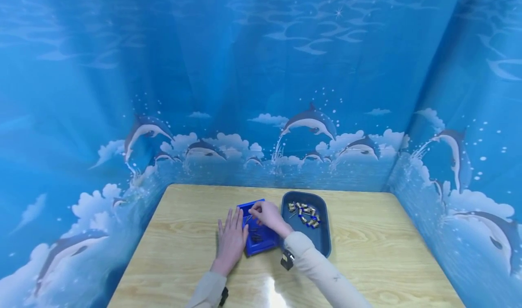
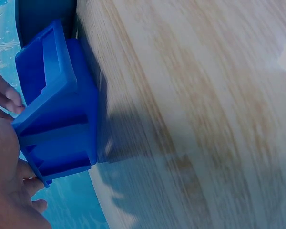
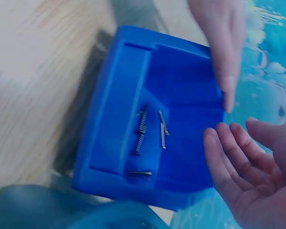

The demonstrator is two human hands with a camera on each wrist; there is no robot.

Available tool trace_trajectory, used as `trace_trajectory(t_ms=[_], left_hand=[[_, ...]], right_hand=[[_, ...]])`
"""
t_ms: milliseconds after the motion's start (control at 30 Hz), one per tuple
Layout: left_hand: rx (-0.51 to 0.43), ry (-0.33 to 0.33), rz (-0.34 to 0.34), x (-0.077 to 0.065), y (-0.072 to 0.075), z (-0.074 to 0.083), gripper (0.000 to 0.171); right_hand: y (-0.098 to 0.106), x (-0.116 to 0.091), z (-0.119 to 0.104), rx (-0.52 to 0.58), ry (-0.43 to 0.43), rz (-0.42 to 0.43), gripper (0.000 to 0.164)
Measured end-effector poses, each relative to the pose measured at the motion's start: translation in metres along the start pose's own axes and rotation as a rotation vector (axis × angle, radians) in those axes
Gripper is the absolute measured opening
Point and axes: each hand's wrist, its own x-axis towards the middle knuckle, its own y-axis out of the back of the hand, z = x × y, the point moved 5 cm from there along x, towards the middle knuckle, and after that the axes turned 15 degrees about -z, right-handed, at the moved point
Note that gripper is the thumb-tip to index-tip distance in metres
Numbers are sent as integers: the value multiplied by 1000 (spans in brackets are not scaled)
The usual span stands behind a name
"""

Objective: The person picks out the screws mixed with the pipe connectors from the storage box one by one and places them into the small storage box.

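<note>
A blue plastic bin (image 1: 267,244) stands on the table with several dark screws (image 3: 142,133) lying on its floor. My left hand (image 1: 231,238) rests along the bin's left side, fingers extended; in the left wrist view its fingertips lie at the bin's edge. My right hand (image 1: 269,215) is over the bin, thumb and forefinger pinched together in the head view, with a thin silvery screw (image 1: 248,218) at their tips. The right wrist view shows the right hand's other fingers loosely extended beside the bin's rim, and the pinched screw is hidden there.
Right beside the bin stands a dark blue-grey tray (image 1: 324,240) holding several brass fittings (image 1: 307,212) with blue collars and a loose screw (image 1: 292,215). The wooden table (image 1: 367,244) is bordered by a dolphin-print curtain (image 1: 228,167) at the back and sides.
</note>
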Motion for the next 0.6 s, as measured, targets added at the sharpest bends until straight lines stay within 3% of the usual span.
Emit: trace_trajectory(t_ms=[233,400,600], left_hand=[[-3,9,1,0,1,0,60],[-21,30,-30,0,0,0,59],[-11,32,-39,-1,0,0,60]], right_hand=[[30,-15,3,138,-17,84,20],[52,-22,18,142,-35,158,20],[73,-29,44,94,-150,204,19]])
